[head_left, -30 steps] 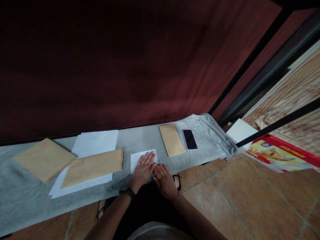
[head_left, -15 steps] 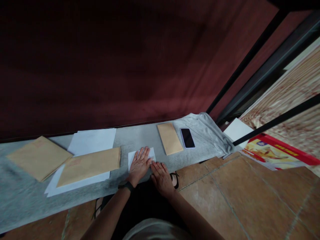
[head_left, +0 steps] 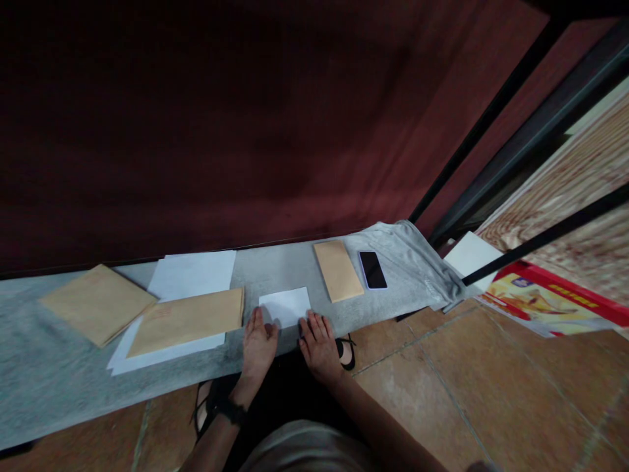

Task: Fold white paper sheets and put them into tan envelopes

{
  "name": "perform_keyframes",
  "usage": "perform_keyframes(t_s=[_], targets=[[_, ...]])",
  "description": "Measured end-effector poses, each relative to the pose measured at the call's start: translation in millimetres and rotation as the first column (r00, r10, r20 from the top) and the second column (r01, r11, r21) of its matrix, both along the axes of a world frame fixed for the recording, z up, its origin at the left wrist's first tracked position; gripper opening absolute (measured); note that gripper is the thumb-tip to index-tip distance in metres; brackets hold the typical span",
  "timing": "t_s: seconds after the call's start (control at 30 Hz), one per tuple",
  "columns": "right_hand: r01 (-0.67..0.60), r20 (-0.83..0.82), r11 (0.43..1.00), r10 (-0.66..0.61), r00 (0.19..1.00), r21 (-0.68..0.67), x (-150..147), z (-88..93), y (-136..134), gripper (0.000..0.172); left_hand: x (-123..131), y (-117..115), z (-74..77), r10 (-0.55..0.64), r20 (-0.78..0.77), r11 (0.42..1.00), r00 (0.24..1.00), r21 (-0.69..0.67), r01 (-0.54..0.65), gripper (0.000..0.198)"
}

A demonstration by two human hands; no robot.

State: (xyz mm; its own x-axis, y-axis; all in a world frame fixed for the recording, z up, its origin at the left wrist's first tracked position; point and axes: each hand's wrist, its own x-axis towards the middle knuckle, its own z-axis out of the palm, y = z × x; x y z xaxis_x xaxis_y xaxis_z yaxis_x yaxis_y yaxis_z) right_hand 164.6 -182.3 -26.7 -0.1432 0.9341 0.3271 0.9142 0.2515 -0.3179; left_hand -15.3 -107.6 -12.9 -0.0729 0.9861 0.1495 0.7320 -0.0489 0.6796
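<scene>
A small folded white paper (head_left: 286,305) lies on the grey cloth (head_left: 275,269) in front of me. My left hand (head_left: 258,346) rests flat at the paper's near left corner, fingers stretched out, holding nothing. My right hand (head_left: 318,339) lies flat at the paper's near right corner, fingers spread, also holding nothing. A black band sits on my left wrist (head_left: 230,411).
A brown envelope (head_left: 189,320) lies on white sheets (head_left: 191,272) to the left, another brown envelope (head_left: 96,302) farther left. A narrow brown envelope (head_left: 339,270) and a phone (head_left: 373,269) lie to the right. A red printed box (head_left: 545,300) sits on the tiled floor.
My left hand slid back off the top of the white paper to its near left edge, uncovering it. My right hand stayed close to the paper's right corner.
</scene>
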Motion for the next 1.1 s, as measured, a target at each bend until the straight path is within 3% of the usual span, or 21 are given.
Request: perform_keyframes(t_s=[0.13, 0.37, 0.47, 0.57, 0.63, 0.7, 0.77, 0.8, 0.9, 0.97, 1.1], targets=[[0.001, -0.016, 1.0, -0.001, 1.0, 0.002, -1.4, 1.6, 0.3, 0.055, 1.0, 19.5, 18.6, 0.19, 0.258, 0.96, 0.947, -0.25, -0.125, 0.06], [0.027, -0.066, 1.0, -0.027, 0.997, 0.003, -7.0, 5.5, 1.2, 0.056, 0.1, 19.5, 39.8, 0.343, 0.483, 0.904, 0.805, -0.402, -0.144, 0.036], [0.074, -0.118, 0.997, -0.076, 0.99, -0.028, -14.0, 11.6, 9.7, 0.064, 6.6, 9.8, 56.3, 0.305, 0.604, 0.919, 0.736, -0.39, -0.06, 0.032], [0.135, -0.286, 0.986, -0.159, 0.945, -0.101, -18.7, 24.0, 26.6, 0.063, 15.7, 1.4, 77.0, 0.155, 0.669, 0.947, 0.727, -0.311, 0.084, 0.041], [0.142, -0.542, 0.971, -0.226, 0.809, -0.192, -19.6, 34.1, 39.8, 0.053, 20.4, -2.5, 87.5, 0.1, 0.724, 0.951, 0.682, -0.272, 0.149, 0.051], [0.086, -0.812, 0.956, -0.285, 0.509, -0.282, -20.8, 43.1, 51.5, 0.038, 22.9, -5.0, 91.3, 0.152, 0.769, 0.953, 0.62, -0.28, 0.113, 0.055], [0.011, -0.923, 0.947, -0.314, 0.221, -0.32, -25.2, 48.8, 59.2, 0.032, 23.5, -7.2, 87.0, 0.284, 0.774, 0.929, 0.565, -0.368, 0.037, 0.052], [-0.018, -0.938, 0.945, -0.321, 0.129, -0.326, -28.9, 50.1, 61.2, 0.035, 23.5, -8.4, 82.3, 0.352, 0.765, 0.902, 0.54, -0.432, 0.024, 0.05], [-0.063, -0.943, 0.941, -0.334, -0.004, -0.333, -41.8, 49.1, 60.3, 0.039, 23.8, -12.3, 63.7, 0.413, 0.764, 0.829, 0.495, -0.541, 0.142, 0.052], [-0.075, -0.929, 0.936, -0.35, -0.118, -0.343, -46.2, 46.2, 56.4, 0.035, 23.0, -12.6, 52.6, 0.339, 0.794, 0.846, 0.505, -0.492, 0.205, 0.052], [-0.085, -0.885, 0.926, -0.376, -0.276, -0.367, -33.5, 37.4, 50.8, 0.035, 15.0, -0.9, 43.1, 0.238, 0.763, 0.901, 0.601, -0.405, 0.158, 0.055]])
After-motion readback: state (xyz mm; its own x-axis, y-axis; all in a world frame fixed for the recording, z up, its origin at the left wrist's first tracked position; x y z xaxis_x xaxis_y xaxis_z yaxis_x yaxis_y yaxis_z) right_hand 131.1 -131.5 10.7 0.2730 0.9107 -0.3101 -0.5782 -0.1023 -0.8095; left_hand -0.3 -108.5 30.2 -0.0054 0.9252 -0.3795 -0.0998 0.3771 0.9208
